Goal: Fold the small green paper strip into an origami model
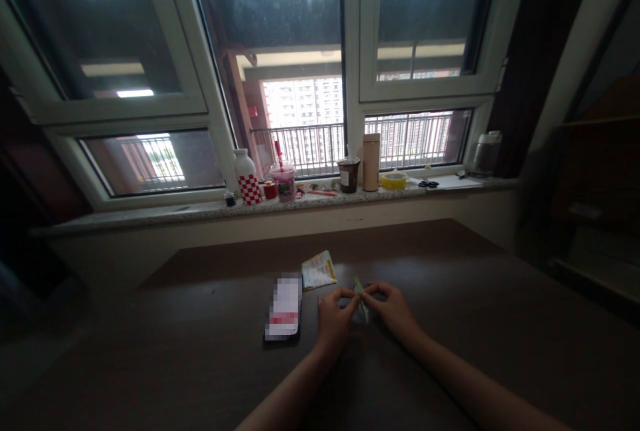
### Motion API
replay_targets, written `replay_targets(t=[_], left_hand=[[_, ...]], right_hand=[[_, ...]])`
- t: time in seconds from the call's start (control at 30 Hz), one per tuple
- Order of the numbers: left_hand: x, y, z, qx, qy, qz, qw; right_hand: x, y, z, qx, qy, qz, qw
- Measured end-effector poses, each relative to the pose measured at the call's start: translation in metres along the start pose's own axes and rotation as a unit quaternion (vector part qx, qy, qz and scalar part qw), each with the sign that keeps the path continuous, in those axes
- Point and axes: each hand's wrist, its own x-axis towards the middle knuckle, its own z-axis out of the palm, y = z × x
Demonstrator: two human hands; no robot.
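Note:
Between my two hands is a small piece of folded paper (362,313), pale green with a narrow pointed top. My left hand (336,316) pinches its left side between thumb and forefinger. From the right, my right hand (393,309) pinches the same paper, so the fingertips of both hands nearly meet. The fingers cover its middle. A phone (284,308) with a lit, blurred screen lies flat to the left of my left hand. Just beyond the phone's upper right corner rests a printed paper packet or leaflet (319,270) in white and yellow.
The brown table (200,364) reaches toward a stone windowsill (210,211). Along the sill stand a checkered bottle (249,178), a pink drink cup (285,181), a dark cup (349,176), a tan flask (371,163), yellow tape (393,181), scissors (429,184) and a clear jug (487,154).

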Motion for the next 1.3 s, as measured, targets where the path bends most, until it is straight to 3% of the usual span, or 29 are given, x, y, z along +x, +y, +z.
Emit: replay_targets(t=[0.17,0.57,0.83,1.3], left_hand=[[0.002,-0.001,0.000,-0.001,0.005,-0.024,1.000],[0.002,-0.005,0.002,-0.070,0.018,-0.014,0.997],[0.004,-0.015,0.005,-0.076,0.029,-0.014,0.997],[-0.004,0.003,0.007,0.025,0.025,-0.015,0.999]], right_hand=[[0.000,-0.001,0.002,0.007,0.005,0.011,1.000],[0.000,0.003,0.005,0.024,0.018,0.004,1.000],[0.000,0.001,0.009,0.121,0.020,0.020,0.992],[-0.004,0.008,0.019,0.007,0.031,-0.049,0.998]])
